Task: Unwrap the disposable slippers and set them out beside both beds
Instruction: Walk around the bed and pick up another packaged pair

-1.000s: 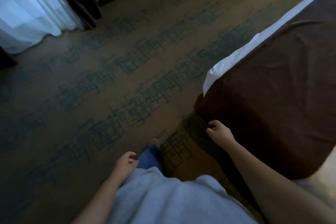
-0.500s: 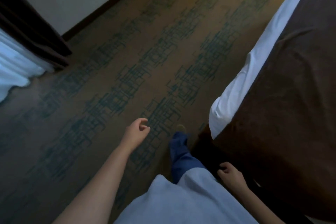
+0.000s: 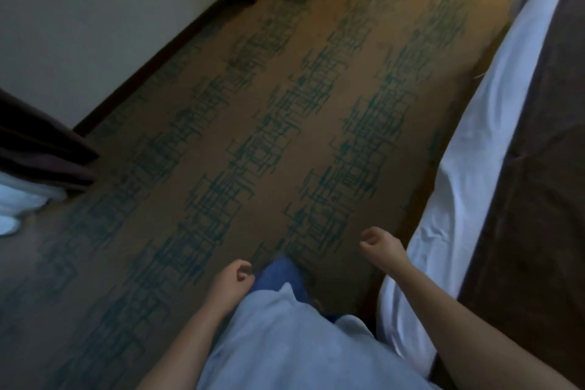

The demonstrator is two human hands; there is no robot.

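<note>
No slippers show in the head view. A bed with a white sheet and a brown cover runs along the right side. My left hand hangs loosely curled by my hip at the bottom centre, holding nothing. Close to the bed's white edge, my right hand is also loosely curled and empty, not touching the sheet. My grey shirt and a blue trouser leg fill the bottom middle.
Brown carpet with teal line patterns stretches ahead between the bed and a pale wall with a dark skirting board. A dark curtain and white sheer hang at the left. Dark furniture legs stand at the far top.
The view has swung to the right, along the bed's side, as I walk. My left hand dropped back to my hip and my right hand swung forward beside the bed.
</note>
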